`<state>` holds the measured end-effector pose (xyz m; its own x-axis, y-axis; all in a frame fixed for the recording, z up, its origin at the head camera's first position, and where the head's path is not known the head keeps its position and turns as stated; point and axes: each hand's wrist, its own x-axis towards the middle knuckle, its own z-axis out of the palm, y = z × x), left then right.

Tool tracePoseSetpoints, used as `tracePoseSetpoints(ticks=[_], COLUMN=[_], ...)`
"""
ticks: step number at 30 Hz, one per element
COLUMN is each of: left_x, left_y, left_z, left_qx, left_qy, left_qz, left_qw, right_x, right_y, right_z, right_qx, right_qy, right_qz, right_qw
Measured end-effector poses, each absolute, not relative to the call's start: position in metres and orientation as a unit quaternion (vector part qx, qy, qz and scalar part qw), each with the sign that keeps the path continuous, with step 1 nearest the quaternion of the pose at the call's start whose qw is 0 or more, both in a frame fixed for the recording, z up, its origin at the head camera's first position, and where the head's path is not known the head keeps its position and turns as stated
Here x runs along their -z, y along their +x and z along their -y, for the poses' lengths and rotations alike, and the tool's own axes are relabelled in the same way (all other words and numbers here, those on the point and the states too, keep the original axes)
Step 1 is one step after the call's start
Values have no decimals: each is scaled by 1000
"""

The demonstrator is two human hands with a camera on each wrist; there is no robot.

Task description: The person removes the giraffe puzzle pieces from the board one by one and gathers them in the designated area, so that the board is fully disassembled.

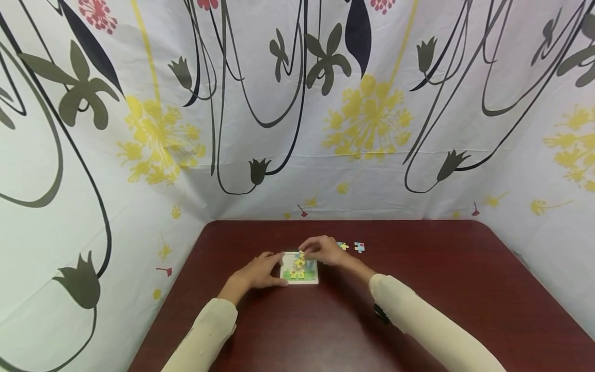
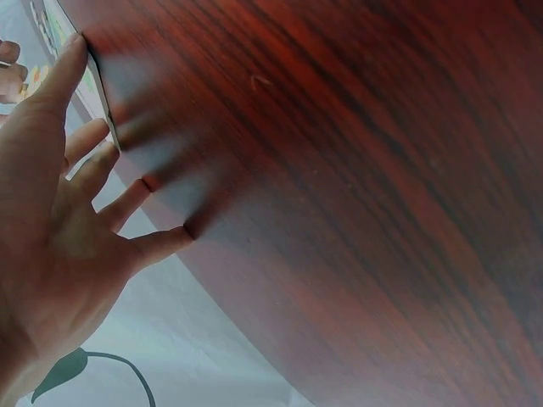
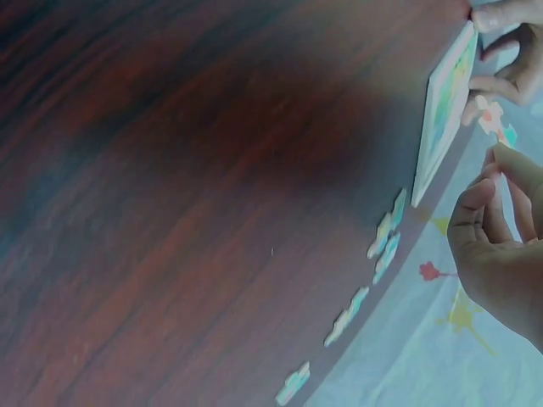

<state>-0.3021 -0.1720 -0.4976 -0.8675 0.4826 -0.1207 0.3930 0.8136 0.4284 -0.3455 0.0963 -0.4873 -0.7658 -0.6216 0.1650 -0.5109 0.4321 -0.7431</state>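
Observation:
On the table lies a small square puzzle board (image 1: 299, 282) with a white rim and a green, yellow and blue picture. My left hand (image 1: 262, 271) holds its left side, the thumb at the near corner and the fingers at the far one. In the left wrist view, the other fingers of this left hand (image 2: 81, 203) spread out beyond the board. My right hand (image 1: 325, 250) is over the board's far right part. Between thumb and finger it pinches a puzzle piece (image 3: 489, 119) with a pale flower, which shows above the board in the right wrist view.
Several loose puzzle pieces (image 3: 346, 316) lie in a row to the right of the board; one blue piece (image 1: 359, 247) is farthest out. The dark red wooden table (image 1: 418, 289) meets a flower-patterned cloth (image 1: 297, 196) at its back and sides.

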Motion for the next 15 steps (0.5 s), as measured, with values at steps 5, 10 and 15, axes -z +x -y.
tracePoseSetpoints(ticks=[5,10,15], left_x=[498,498,497], left_y=[-301,-300,-301], left_z=[172,173,172], left_qx=[-200,-206,-206], left_qy=[237,246,248], left_qz=[-944,-942,-941], left_qw=[108,103,100], right_x=[483,480,477], right_y=[-348,-352,-353], right_z=[-113,-133,-156], right_qx=[406,392,382], right_qy=[-330,-306,-285], right_qz=[-850,-866,-877], right_qw=[64,55,51])
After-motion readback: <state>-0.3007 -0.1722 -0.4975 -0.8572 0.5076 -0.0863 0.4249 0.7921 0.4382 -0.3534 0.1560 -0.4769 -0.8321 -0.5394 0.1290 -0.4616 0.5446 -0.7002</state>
